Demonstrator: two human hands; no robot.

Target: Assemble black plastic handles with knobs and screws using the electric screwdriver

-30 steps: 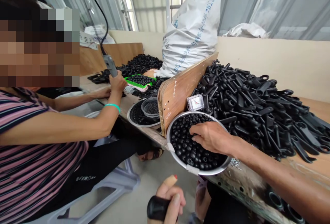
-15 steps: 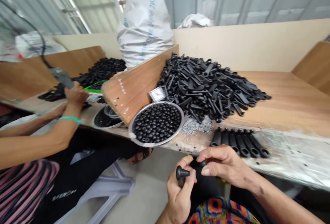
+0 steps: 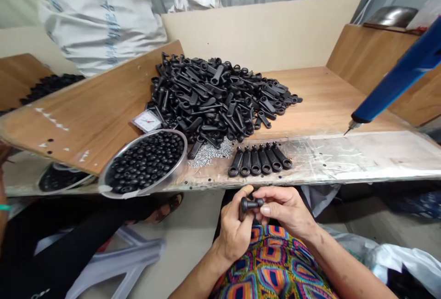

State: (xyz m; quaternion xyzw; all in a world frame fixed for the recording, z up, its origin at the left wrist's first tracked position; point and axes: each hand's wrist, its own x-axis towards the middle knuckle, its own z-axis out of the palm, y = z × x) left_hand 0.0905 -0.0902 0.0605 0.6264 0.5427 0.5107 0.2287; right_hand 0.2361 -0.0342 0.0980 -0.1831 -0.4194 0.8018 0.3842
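Observation:
My left hand (image 3: 234, 230) is closed round a black plastic crank lever (image 3: 247, 205), its short stem pointing right. Between the fingertips of my right hand (image 3: 291, 211) is a small black ball knob (image 3: 259, 202), held against the end of that stem. Both hands are just off the bench's front edge, above my lap. Beyond them, several black levers with knobs (image 3: 255, 163) lie side by side in a row. To the left of the row is a heap of small silver screws or pins (image 3: 215, 152). A bowl (image 3: 186, 147) full of black ball knobs (image 3: 148, 161) stands farther left.
A big pile of black levers (image 3: 213, 97) covers the bench behind the row. A blue electric screwdriver (image 3: 396, 81) hangs tip-down at right. A wooden divider (image 3: 86, 110) and small square clock (image 3: 147, 121) stand left. A co-worker's arm (image 3: 4, 198) shows at the left edge.
My right hand has brought the ball knob left onto the lever's stem; before, they were apart. The view has swung right, bringing in the blue screwdriver and leaving most of the co-worker out.

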